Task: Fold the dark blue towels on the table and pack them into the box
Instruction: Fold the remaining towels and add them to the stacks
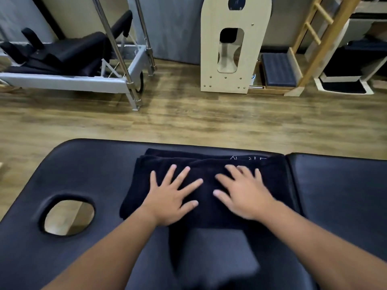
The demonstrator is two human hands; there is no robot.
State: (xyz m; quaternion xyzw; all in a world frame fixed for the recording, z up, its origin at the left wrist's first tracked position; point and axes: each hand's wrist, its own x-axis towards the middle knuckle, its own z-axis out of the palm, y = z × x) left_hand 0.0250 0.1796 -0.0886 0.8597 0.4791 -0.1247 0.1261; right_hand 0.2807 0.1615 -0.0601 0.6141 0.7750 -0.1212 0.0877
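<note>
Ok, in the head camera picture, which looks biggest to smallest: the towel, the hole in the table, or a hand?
1. Dark blue towel
2. Hole in the table
3. Left hand and right hand, which look alike, and close to the hole's size.

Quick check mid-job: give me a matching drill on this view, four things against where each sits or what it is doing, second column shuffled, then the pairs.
Things:
1. left hand
2. right hand
3. dark blue towel
4. oval face hole

Places or states:
A. cut through the table padding, to the left of the towel
B. flat, fingers spread, on the towel's left half
C. lying folded on the table under both hands
D. flat, fingers spread, on the towel's right half

Pairs: 1-B, 2-D, 3-C, 4-A
</note>
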